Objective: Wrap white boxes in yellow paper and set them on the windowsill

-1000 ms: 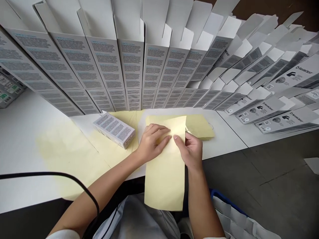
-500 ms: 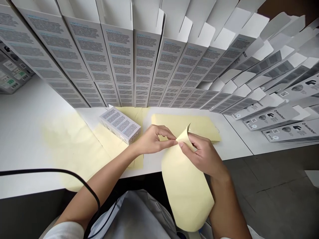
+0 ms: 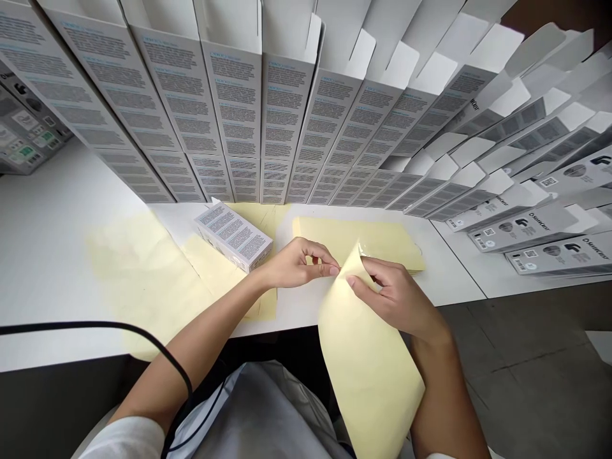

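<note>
White surface [image 3: 43, 242] is bounded along its far edge by a tightly packed row of upright open cartons [image 3: 239, 121], their raised flaps leaning at differing angles. Passage across the far edge is blocked by this row. Toward the right corner, printed cartons [image 3: 540, 233] are stood close to the edge, with grey floor [image 3: 521, 376] seen beyond. A yellow sheet [image 3: 370, 370] is held up at its top end, above the surface; its lower part is hung past the near edge, over the person's lap. It is clamped by the right hand [image 3: 396, 294], thumb in front and fingers behind. At its upper left edge it is pinched by the left hand [image 3: 302, 262], thumb and forefinger together. Just behind, a yellow stack [image 3: 392, 245] is laid near the far edge. A small box [image 3: 233, 236] is set obliquely left of the stack, white surface being exposed between them.
</note>
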`<state>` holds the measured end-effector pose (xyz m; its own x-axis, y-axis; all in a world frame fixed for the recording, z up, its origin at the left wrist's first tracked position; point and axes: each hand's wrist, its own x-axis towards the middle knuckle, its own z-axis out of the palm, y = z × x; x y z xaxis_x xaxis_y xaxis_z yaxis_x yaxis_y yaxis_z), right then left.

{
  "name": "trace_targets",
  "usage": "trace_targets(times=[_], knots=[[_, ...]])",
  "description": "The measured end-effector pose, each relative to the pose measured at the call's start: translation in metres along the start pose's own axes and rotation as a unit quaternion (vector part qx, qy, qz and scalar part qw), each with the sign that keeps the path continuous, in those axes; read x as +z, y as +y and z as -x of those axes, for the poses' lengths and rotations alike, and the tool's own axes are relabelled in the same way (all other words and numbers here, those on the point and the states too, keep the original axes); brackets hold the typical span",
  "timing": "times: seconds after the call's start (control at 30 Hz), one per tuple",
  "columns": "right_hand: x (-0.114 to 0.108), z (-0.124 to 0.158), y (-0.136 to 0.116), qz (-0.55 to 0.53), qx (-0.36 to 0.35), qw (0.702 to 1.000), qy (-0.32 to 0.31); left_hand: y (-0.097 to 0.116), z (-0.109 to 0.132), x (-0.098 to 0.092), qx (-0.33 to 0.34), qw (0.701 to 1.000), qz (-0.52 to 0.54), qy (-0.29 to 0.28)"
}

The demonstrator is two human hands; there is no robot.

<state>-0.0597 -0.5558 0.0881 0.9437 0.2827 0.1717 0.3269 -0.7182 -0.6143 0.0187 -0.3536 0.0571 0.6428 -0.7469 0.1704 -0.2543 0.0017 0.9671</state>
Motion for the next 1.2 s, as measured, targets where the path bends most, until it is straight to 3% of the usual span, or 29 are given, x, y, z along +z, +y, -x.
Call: trace_targets(times=[0.2, 0.33, 0.47, 0.6, 0.67, 0.77, 0.87, 1.0, 1.1, 1.17, 1.2], knots=[[0.002, 0.002, 0.008, -0.106, 0.079, 0.991, -0.003, 0.0, -0.002, 0.002, 0.01, 0.999, -0.033, 0.03], [0.003, 0.0, 0.023, -0.278, 0.134, 0.951, 0.03, -0.006, -0.005, 0.005, 0.026, 0.989, -0.052, 0.134], [0.006, -0.01, 0.045, -0.41, 0.188, 0.879, 0.154, -0.013, -0.008, 0.008, 0.074, 0.955, -0.086, 0.274], [0.017, -0.024, 0.076, -0.439, 0.268, 0.804, 0.298, -0.015, -0.009, 0.009, 0.114, 0.934, -0.113, 0.319], [0.022, -0.031, 0.092, -0.365, 0.282, 0.817, 0.346, -0.015, -0.009, 0.01, 0.12, 0.931, -0.128, 0.319], [0.028, -0.04, 0.108, -0.105, 0.323, 0.867, 0.366, -0.015, -0.009, 0.011, 0.14, 0.928, -0.155, 0.307], [0.029, -0.049, 0.108, 0.087, 0.373, 0.87, 0.311, -0.017, -0.01, 0.014, 0.157, 0.926, -0.168, 0.301], [0.029, -0.056, 0.094, 0.186, 0.379, 0.868, 0.262, -0.017, -0.013, 0.018, 0.147, 0.927, -0.173, 0.299], [0.027, -0.053, 0.078, 0.147, 0.327, 0.875, 0.326, -0.012, -0.017, 0.018, 0.175, 0.909, -0.227, 0.304], [0.027, -0.048, 0.062, -0.052, 0.291, 0.899, 0.323, -0.006, -0.018, 0.015, 0.23, 0.866, -0.316, 0.31], [0.026, -0.046, 0.052, -0.189, 0.271, 0.899, 0.288, -0.002, -0.017, 0.012, 0.264, 0.834, -0.374, 0.309]])
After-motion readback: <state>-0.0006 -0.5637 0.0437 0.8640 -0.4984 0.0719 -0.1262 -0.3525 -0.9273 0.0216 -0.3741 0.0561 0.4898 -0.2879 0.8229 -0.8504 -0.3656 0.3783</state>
